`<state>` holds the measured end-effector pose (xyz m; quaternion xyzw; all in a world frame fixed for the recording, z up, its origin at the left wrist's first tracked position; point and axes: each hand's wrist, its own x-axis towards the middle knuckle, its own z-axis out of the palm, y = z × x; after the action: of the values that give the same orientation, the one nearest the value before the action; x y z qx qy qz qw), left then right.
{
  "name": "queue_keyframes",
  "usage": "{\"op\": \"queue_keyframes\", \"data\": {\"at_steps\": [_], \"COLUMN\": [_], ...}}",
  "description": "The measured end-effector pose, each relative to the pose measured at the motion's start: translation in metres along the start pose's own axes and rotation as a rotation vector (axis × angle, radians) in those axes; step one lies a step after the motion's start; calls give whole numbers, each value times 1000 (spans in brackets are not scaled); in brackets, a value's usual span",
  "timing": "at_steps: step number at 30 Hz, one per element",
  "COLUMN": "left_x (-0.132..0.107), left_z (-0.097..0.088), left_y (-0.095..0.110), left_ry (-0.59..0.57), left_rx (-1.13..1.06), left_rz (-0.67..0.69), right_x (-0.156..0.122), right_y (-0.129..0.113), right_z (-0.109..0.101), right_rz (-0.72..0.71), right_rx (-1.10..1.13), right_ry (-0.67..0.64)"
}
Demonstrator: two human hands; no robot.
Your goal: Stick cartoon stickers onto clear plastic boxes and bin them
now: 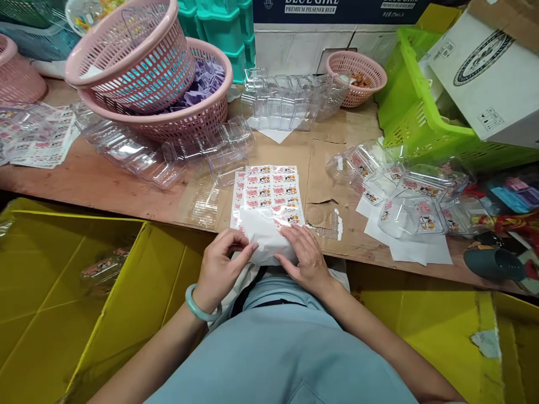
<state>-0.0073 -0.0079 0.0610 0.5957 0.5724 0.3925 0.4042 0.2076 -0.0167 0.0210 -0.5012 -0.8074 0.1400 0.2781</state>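
A sheet of cat stickers (269, 193) lies on the brown cardboard worktop (126, 185), its near end folded over to the white back (263, 238). My left hand (221, 269), with a green bangle on the wrist, pinches the left edge of that white flap. My right hand (305, 258) rests on the flap's right side with fingers bent, pressing it down. Clear plastic boxes (168, 154) lie left of the sheet. Boxes with stickers on them (415, 196) are piled to the right on white backing paper (412, 244).
Stacked pink baskets (147, 73), the lower one holding purple pieces, stand at the back left. A small pink basket (356, 76), a green crate (416, 112) and a white carton (488, 67) are at the back right. Yellow cartons (63, 303) flank my lap.
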Motion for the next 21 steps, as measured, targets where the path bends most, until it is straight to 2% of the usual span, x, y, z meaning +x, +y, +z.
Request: {"op": "queue_keyframes", "data": {"at_steps": [2, 4, 6, 8, 10, 14, 21], "left_x": [2, 4, 6, 9, 11, 16, 22], "left_z": [4, 8, 13, 20, 26, 36, 40], "left_y": [-1, 0, 1, 3, 4, 5, 4], "left_ry": [-28, -77, -192, -296, -299, -236, -206], "left_rx": [-350, -608, -747, -809, -827, -856, -820], "left_rz": [-243, -453, -589, -652, -636, -532, -389], "right_x": [0, -1, -1, 0, 3, 13, 24], "right_y": [0, 1, 0, -1, -4, -8, -9], "right_z": [0, 0, -1, -3, -4, -5, -3], "right_rz": [-2, -6, -13, -17, 4, 114, 135], "right_rx": [-5, 1, 20, 46, 74, 154, 176], "right_ry": [11, 22, 15, -3, 8, 115, 209]}}
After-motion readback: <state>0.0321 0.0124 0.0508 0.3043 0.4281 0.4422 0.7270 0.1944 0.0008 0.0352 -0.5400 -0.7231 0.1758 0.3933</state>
